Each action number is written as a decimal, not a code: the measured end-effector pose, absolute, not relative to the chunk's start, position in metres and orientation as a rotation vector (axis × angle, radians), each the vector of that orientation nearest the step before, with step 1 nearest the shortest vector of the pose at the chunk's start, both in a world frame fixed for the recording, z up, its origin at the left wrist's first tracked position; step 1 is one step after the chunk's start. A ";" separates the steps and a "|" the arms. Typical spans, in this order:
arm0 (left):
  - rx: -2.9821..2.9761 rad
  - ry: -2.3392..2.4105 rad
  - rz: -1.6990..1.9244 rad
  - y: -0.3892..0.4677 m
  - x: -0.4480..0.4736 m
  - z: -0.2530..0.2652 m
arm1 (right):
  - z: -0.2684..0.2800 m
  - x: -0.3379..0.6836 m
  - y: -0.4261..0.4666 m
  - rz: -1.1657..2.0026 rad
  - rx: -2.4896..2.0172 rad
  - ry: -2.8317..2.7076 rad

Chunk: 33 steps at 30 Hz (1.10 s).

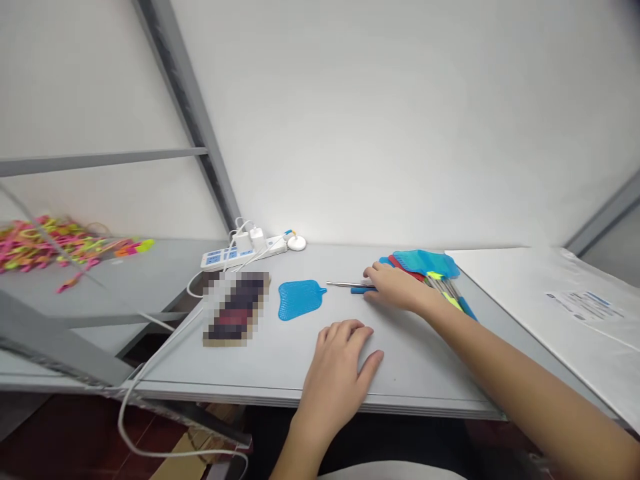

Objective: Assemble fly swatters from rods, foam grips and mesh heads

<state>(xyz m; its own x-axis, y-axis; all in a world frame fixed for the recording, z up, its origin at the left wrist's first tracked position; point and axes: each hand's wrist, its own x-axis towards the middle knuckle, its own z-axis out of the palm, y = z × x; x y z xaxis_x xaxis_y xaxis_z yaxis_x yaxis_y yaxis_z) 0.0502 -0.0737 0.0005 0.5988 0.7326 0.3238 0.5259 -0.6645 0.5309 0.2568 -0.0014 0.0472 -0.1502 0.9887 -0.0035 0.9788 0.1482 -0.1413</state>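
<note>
My right hand point(395, 287) reaches over the table with thumb and fingers apart, above a thin metal rod point(344, 285) and a short blue handle point(363, 290) whose far parts it covers. I cannot tell whether it touches them. My left hand point(339, 363) rests near the table's front edge, fingers spread and holding nothing. Between the hands and a blurred-out item lies a blue fly swatter head point(301, 299) with a short socket pointing right, detached from any rod. Just beyond my right hand is a pile of fly swatters point(430, 264), blue and red, with metal rods and blue handles.
A white power strip point(245, 253) with plugs and a white round charger point(297, 243) stand at the back left. White cables hang over the front edge. A pixelated flat item point(237, 310) lies left. Colourful pieces point(55, 247) heap on the left shelf; a white sheet point(560, 293) covers the right.
</note>
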 end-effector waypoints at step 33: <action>2.037 0.968 0.804 -0.088 0.050 0.000 | 0.030 0.193 -0.090 1.203 -1.364 -1.377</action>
